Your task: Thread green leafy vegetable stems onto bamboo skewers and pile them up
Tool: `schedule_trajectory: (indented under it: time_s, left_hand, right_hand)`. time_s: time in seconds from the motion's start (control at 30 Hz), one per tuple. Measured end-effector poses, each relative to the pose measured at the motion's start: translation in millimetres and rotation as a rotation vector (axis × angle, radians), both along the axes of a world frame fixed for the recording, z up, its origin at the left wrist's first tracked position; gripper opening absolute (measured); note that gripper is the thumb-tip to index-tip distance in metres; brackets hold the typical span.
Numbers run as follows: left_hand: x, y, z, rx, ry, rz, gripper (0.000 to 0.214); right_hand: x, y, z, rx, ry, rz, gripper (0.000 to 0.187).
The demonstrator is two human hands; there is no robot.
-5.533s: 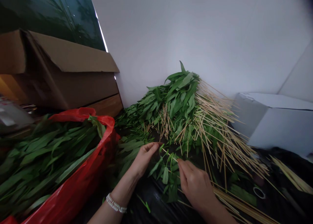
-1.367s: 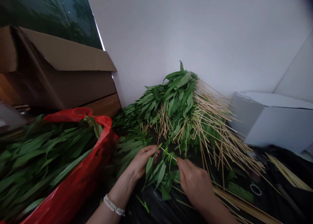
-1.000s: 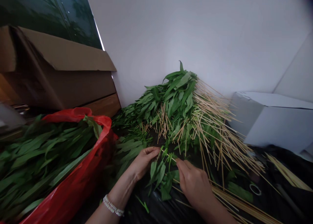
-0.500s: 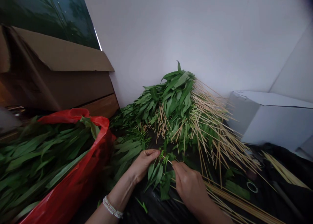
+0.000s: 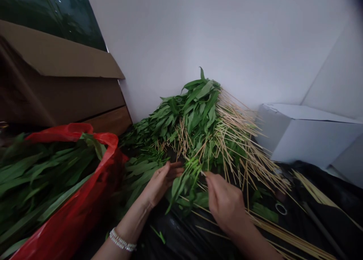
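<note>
My right hand (image 5: 225,203) pinches a thin bamboo skewer with several green leaves (image 5: 184,182) threaded on its tip. My left hand (image 5: 160,182), a bead bracelet on its wrist, has its fingers curled against the left side of those leaves. Both hands hover over black plastic sheeting (image 5: 181,241). Just beyond them rises a big heap of leaf skewers (image 5: 204,123) leaning on the white wall, sticks fanning out to the right.
A red plastic bag (image 5: 82,210) full of loose long leaves sits at the left. Cardboard boxes (image 5: 59,86) stand behind it. A white box (image 5: 303,133) is at the right. Bare skewers (image 5: 283,235) and a small tape ring (image 5: 280,209) lie on the sheeting.
More leaves have gathered on the skewer over the frames. The skewer tip with its leaves has lifted slightly, and the view has shifted to the right.
</note>
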State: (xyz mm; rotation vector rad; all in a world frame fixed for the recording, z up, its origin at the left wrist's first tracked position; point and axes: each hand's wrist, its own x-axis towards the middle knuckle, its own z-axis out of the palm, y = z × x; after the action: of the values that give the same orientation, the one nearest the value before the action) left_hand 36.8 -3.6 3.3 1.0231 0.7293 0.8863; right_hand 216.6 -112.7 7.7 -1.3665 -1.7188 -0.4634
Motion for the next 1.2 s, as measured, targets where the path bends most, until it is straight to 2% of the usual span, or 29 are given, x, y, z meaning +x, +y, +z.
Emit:
schedule_trajectory:
  time_s: [0.07,0.17,0.33,0.4,0.47,0.57,0.67,0.7,0.8,0.87,0.93,1.03,1.1,1.2]
  left_hand:
    - [-0.1,2.3,-1.6,0.034,0.06,0.021,0.05]
    - [3.2,0.9,-5.5,0.17,0.184,0.029,0.041]
    - [15.1,-15.0,-13.4,0.604,0.493,-0.059,0.025]
    - [20.0,-21.8,-18.2,0.789,0.606,-0.108,0.025]
    - [23.2,-25.0,-22.1,0.877,0.661,-0.154,0.027]
    - [20.6,-21.0,-19.4,0.786,0.595,-0.14,0.026]
    - [6.9,-11.3,-1.8,0.625,0.453,-0.086,0.022]
    - [1.1,-8.5,5.8,0.614,0.424,-0.105,0.017]
    - [-11.9,-4.1,22.9,0.614,0.376,-0.344,0.015]
    - [-13.4,-4.4,24.7,0.588,0.353,-0.345,0.024]
    - [-10.2,-6.1,20.6,0.57,0.349,-0.269,0.035]
    - [-5.2,-10.9,15.1,0.565,0.361,-0.263,0.027]
    - [-5.3,-15.3,16.5,0.57,0.376,-0.406,0.018]
    - [-8.2,-22.6,21.1,0.592,0.416,-0.811,0.016]
  right_hand:
    - [7.6,-2.5,8.3,0.047,0.017,-0.037,0.022]
    - [17.3,-4.1,15.1,0.083,0.017,-0.133,0.022]
    - [34.0,-3.1,23.0,0.073,0.068,-0.305,0.023]
    - [39.7,-2.7,26.4,0.097,0.105,-0.341,0.023]
    - [43.4,-2.5,28.5,0.114,0.137,-0.356,0.023]
    - [44.9,-2.3,28.9,0.125,0.167,-0.343,0.021]
    - [43.3,-1.5,27.2,0.141,0.161,-0.31,0.02]
    - [42.5,-1.1,26.5,0.148,0.155,-0.297,0.02]
    - [40.8,-0.3,25.4,0.164,0.142,-0.263,0.018]
    - [40.3,-0.3,25.5,0.166,0.148,-0.258,0.018]
    - [40.6,-0.8,26.0,0.157,0.161,-0.255,0.018]
    - [41.5,-1.8,26.7,0.143,0.173,-0.261,0.018]
    - [42.2,-2.0,26.8,0.144,0.175,-0.274,0.018]
    - [42.5,-1.4,26.1,0.145,0.182,-0.29,0.017]
